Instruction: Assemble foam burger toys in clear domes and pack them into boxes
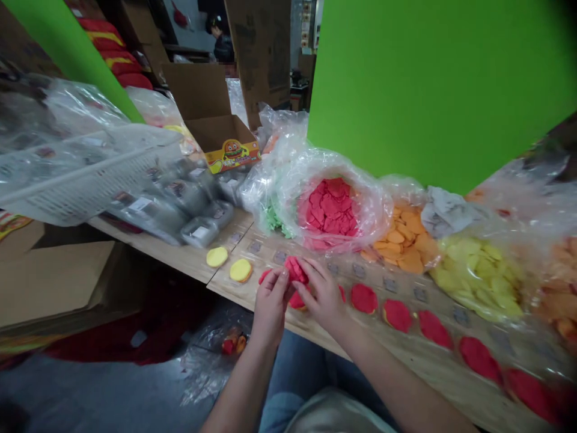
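Observation:
Both hands meet above the front of the wooden table, pinching a few red, wavy-edged discs (295, 269) between their fingertips. My left hand (271, 296) is closed on their left side, and my right hand (325, 294) grips the right side. Beneath them, another red disc (296, 300) lies partly hidden by the fingers. A row of red-topped stacks (364, 298) runs right along the table, some showing a yellow layer underneath. To the left of the hands sit two stacks topped with yellow discs (240, 270).
Behind the hands, an open plastic bag (376, 207) holds red discs. Orange pieces (401, 240) and a bag of yellow pieces (480, 273) lie to its right. Clear plastic boxes (201, 231), a white basket (67, 192) and an open carton (234, 153) stand left. Green panels (428, 84) rise behind.

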`<move>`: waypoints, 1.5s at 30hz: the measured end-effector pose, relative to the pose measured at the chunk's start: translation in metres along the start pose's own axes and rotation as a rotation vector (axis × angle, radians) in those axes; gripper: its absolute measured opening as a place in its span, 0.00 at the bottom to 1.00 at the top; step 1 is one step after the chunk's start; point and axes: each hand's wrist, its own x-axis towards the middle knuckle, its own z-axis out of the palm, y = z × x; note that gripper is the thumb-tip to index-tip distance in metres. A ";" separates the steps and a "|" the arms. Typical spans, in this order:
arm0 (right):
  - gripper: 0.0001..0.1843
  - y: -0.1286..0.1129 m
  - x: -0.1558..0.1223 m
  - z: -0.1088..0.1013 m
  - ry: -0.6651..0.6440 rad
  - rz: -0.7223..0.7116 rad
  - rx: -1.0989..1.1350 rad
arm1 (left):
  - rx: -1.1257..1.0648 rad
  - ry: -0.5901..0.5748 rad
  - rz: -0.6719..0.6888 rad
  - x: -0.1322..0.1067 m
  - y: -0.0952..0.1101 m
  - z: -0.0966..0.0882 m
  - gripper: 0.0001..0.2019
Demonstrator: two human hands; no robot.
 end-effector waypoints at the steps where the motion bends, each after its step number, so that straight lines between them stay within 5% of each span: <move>1: 0.20 0.000 0.001 0.001 0.019 0.059 0.087 | 0.013 -0.002 0.009 0.000 -0.001 0.000 0.11; 8: 0.09 0.016 0.022 0.006 0.213 0.908 1.137 | -0.202 0.091 -0.075 0.001 0.004 -0.022 0.09; 11: 0.09 0.021 0.027 0.006 0.159 1.021 1.236 | -0.335 0.138 -0.111 -0.002 0.019 -0.046 0.12; 14: 0.13 0.015 0.024 0.015 0.175 0.800 0.945 | -0.417 0.120 -0.173 -0.006 0.030 -0.065 0.16; 18: 0.19 -0.006 0.010 0.032 -0.250 0.135 0.397 | -0.322 0.138 -0.289 -0.011 0.026 -0.076 0.19; 20: 0.21 -0.012 0.005 0.038 -0.359 -0.019 0.279 | -0.222 0.172 -0.268 -0.014 0.021 -0.079 0.16; 23: 0.22 -0.009 0.010 0.047 -0.278 0.231 0.309 | -0.086 0.148 -0.236 -0.018 0.019 -0.084 0.17; 25: 0.20 -0.002 0.022 0.058 -0.387 0.449 0.447 | -0.022 0.113 -0.229 -0.016 0.025 -0.088 0.18; 27: 0.16 0.005 0.040 0.076 -0.513 0.508 0.520 | 0.053 0.127 -0.186 -0.007 0.035 -0.095 0.19; 33: 0.07 0.021 0.094 0.139 -0.481 0.153 -0.069 | 0.413 0.297 -0.037 0.032 0.058 -0.131 0.20; 37: 0.06 0.027 0.098 0.151 -0.500 0.062 -0.154 | 0.670 0.412 0.147 0.031 0.054 -0.152 0.15; 41: 0.15 0.030 0.096 0.140 -0.473 -0.026 -0.281 | 1.272 0.155 0.510 0.022 0.051 -0.152 0.17; 45: 0.19 0.033 0.093 0.126 -0.529 -0.177 -0.486 | 1.600 -0.039 0.523 0.029 0.053 -0.143 0.30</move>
